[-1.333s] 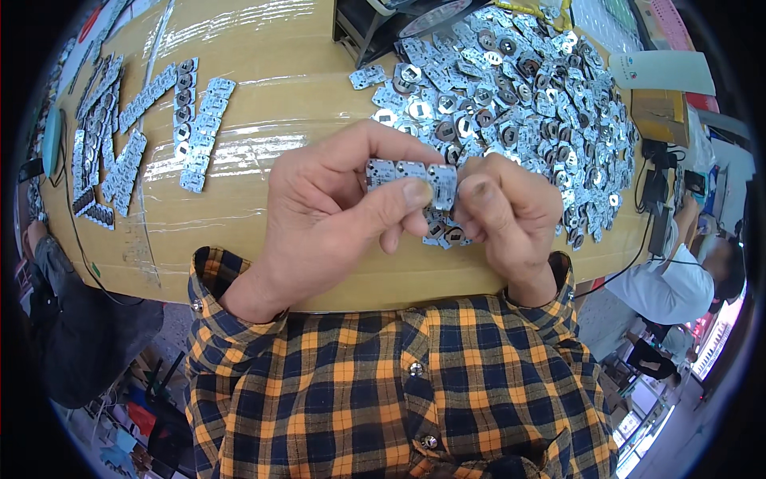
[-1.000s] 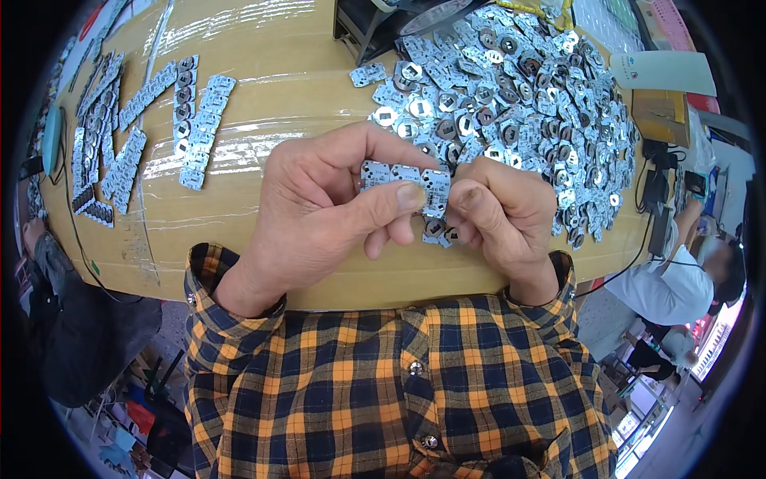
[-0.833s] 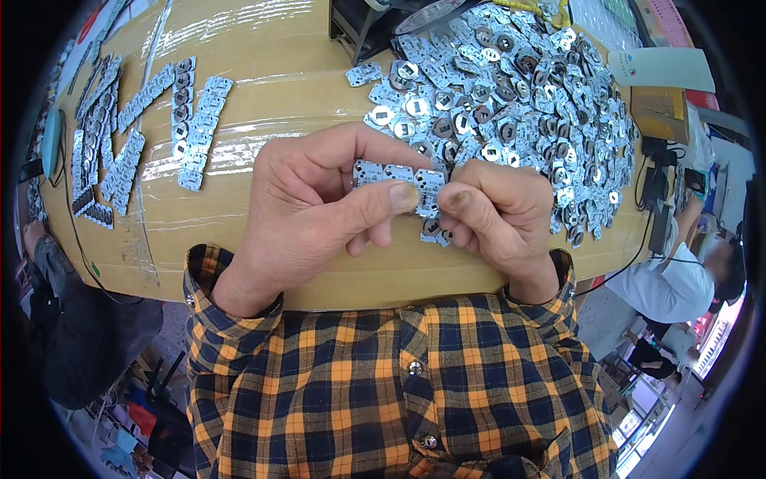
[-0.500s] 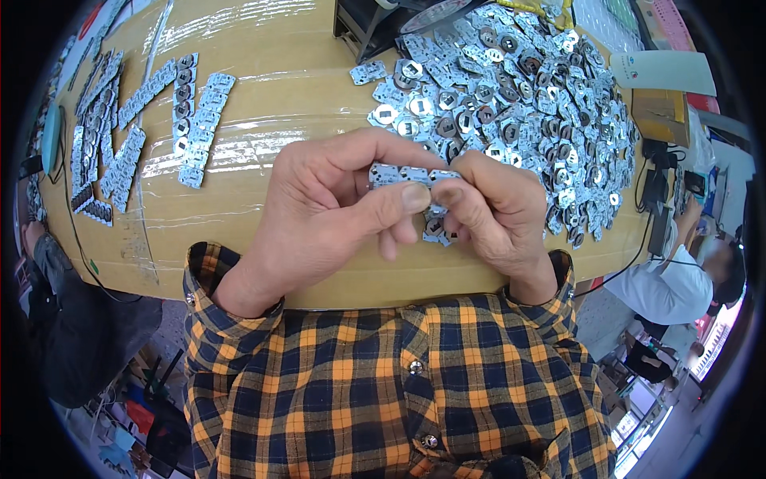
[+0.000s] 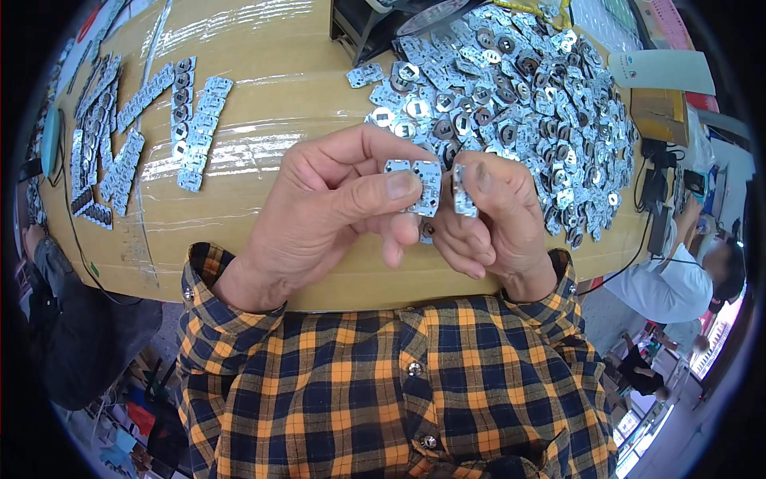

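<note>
My left hand (image 5: pixel 319 203) pinches a short strip of small light-blue circuit boards (image 5: pixel 430 188) between thumb and fingers; the thumb covers part of it. My right hand (image 5: pixel 507 211) grips a separate small circuit board (image 5: pixel 460 193), seen nearly edge-on, under its thumb. A narrow gap lies between the two pieces. Both hands are over the near part of the table, just left of a large heap of loose circuit boards (image 5: pixel 550 132), many bearing round dark or silvery parts.
Strips of joined boards (image 5: pixel 206 132) lie on the tape-covered brown tabletop (image 5: pixel 271 96) at the left. A black holder (image 5: pixel 361 32) stands at the far edge of the heap. Cables and a cardboard box (image 5: pixel 662 116) are at the right. Other people sit at both sides.
The board in my right hand has come apart from the strip in my left and is turned edge-on. My right hand has shifted slightly right and its fingers have rotated.
</note>
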{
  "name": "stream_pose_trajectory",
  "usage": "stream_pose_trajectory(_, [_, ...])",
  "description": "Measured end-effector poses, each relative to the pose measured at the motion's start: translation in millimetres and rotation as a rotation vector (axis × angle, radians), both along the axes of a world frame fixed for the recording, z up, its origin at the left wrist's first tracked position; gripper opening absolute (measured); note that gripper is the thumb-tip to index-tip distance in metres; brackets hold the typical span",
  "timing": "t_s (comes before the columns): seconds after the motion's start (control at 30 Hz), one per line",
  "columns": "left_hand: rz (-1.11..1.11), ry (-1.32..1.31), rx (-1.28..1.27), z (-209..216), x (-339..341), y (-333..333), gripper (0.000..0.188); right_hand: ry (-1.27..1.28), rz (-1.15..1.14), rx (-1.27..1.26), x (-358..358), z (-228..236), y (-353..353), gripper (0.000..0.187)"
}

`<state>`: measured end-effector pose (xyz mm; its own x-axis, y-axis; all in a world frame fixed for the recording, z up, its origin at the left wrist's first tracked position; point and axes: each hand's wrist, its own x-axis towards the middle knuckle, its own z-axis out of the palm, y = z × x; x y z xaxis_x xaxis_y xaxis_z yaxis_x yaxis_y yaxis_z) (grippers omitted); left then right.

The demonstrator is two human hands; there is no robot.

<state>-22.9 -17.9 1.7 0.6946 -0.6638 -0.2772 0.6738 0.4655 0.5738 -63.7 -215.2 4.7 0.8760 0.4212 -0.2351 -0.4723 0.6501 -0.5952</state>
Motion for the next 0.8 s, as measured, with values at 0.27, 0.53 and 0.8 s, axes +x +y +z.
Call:
stream_pose_trajectory(0.27, [0.246, -0.53, 0.263, 1.3, -12.7, -10.7, 0.02, -0.091, -0.099, -0.325, -2.2, 0.9, 2.4, 0.029])
stream_pose_trajectory(0.53, [0.384, -1.178, 0.577, -3.0, -14.0, -6.1, 0.026, -0.134, -0.081, -0.45, -2.4, 0.3, -0.8, 0.029])
stream_pose_trajectory(0.8, [0.412, -1.138, 0.548, 0.0, -14.1, -4.4, 0.029, -0.15, -0.102, -0.356, -3.8, -2.9, 0.8, 0.029])
